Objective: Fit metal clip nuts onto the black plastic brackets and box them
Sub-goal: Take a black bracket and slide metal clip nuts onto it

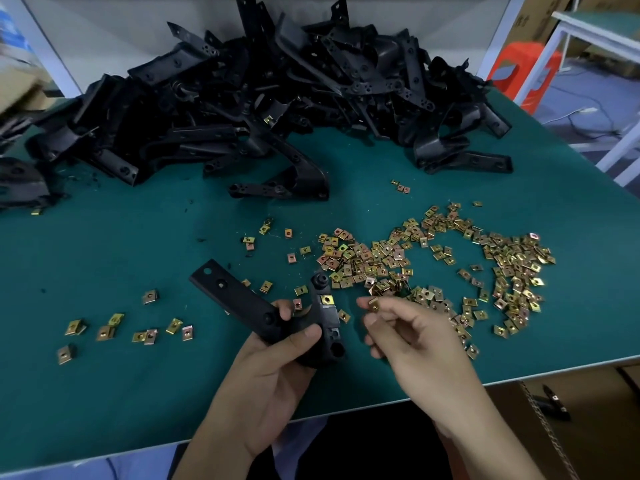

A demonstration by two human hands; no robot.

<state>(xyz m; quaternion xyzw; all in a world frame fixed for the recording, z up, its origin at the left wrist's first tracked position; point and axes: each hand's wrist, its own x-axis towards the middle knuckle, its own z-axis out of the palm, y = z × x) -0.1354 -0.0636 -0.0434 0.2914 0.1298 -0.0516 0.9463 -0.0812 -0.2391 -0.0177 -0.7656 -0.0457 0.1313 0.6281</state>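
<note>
My left hand grips a black plastic bracket near the table's front edge; a gold clip nut sits fitted on its right arm. Just to the right, my right hand pinches a single loose clip nut between thumb and forefinger, a short gap from the bracket. A wide scatter of gold clip nuts covers the mat to the right. A big heap of black brackets fills the back of the table.
The work surface is a green mat. A few stray clip nuts lie at the left front. An open cardboard box with a bracket in it stands below the table's right front edge. An orange stool stands at the far right.
</note>
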